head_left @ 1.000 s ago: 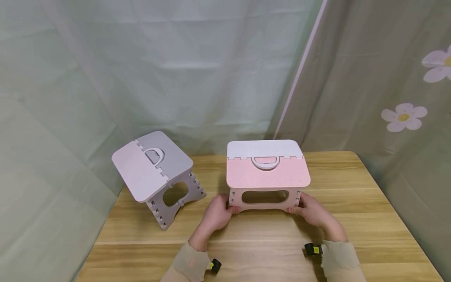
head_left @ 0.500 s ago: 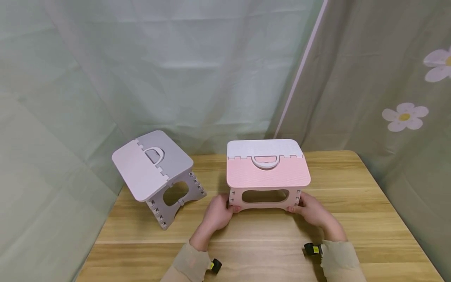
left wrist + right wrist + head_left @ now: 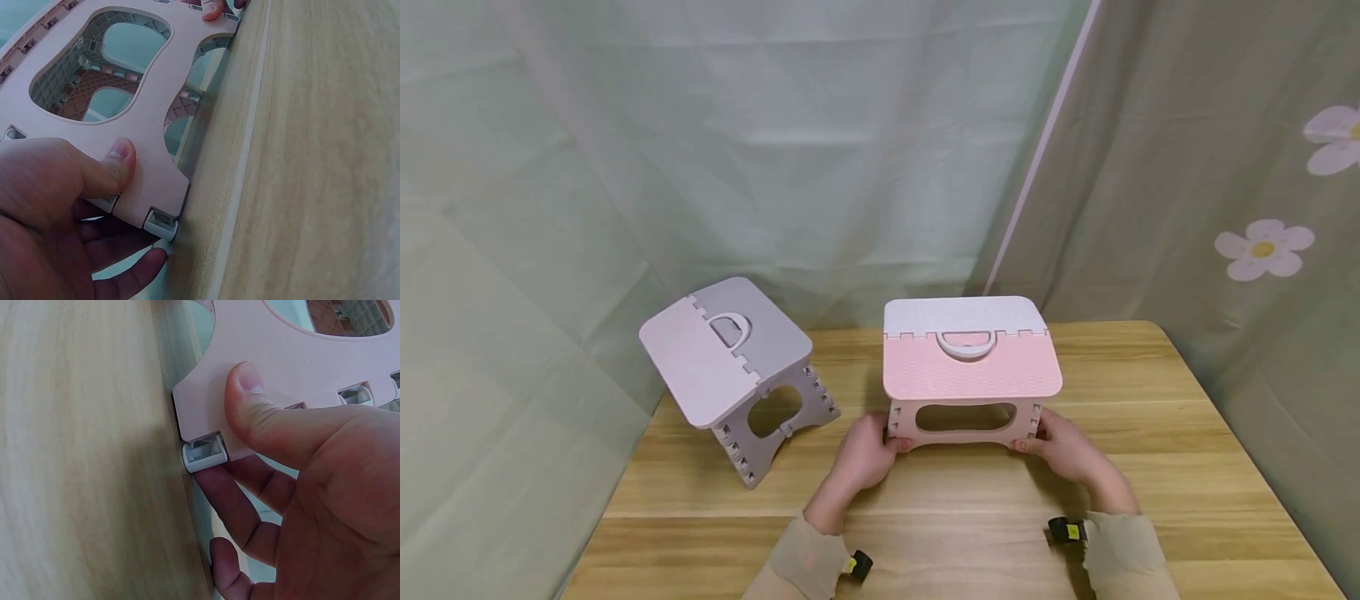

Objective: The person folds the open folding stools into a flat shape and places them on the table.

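Two-sided low grip

Tabletop (image 3: 970,533): grey stool (image 3: 718,367) at ten o'clock; pink stool (image 3: 970,377) upright at twelve. Its front leg panel (image 3: 962,437) pinched low by left hand (image 3: 863,452) (eight o'clock) and right hand (image 3: 1071,450) (four), likely for even steadying.

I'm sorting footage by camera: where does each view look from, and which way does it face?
Head: worn on the head, facing forward and down at the pink stool and grey stool; left hand, right hand and sleeves show.
Left wrist: worn there, facing the pink stool's near leg panel; the left hand and right thumb show.
Right wrist: worn there, facing that panel's lower right corner; the right hand shows.
Shared: both wrist views show that leg panel and the tabletop.
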Demonstrator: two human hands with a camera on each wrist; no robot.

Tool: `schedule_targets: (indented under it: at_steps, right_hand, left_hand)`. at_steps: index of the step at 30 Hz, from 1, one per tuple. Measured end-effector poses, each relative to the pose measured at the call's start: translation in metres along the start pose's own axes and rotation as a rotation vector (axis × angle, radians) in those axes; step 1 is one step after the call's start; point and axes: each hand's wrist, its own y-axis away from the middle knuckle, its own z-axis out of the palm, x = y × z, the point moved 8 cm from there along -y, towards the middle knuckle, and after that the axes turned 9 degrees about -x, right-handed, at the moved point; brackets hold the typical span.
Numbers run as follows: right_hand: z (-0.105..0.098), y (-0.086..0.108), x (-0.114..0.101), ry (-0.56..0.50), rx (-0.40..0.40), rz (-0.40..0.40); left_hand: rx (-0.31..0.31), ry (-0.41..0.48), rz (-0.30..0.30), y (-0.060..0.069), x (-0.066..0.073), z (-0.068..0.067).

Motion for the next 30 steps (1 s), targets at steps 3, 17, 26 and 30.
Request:
schedule_targets:
  at_steps: [3,17,26,30]
  right_hand:
    - [-0.0002,0.0003,0.0004,0.001,0.0,0.005]
    - [0.0001,-0.0009,0.0027,0.003,-0.006,-0.004]
    - [0.0011,-0.0015,0.0037,-0.013,-0.012,-0.002]
    - [0.0005,-0.0015,0.0026,-0.009,-0.013,-0.007]
  left_hand:
    - [-0.002,-0.002,-0.001,-0.0002,0.0005,0.0]
    - [-0.003,0.007,-0.013,0.0001,0.0006,0.0004]
    - [0.001,-0.004,-0.017,0.0009,-0.0006,0.0007]
    - [0.001,-0.001,-0.02,0.0007,-0.0003,0.0001]
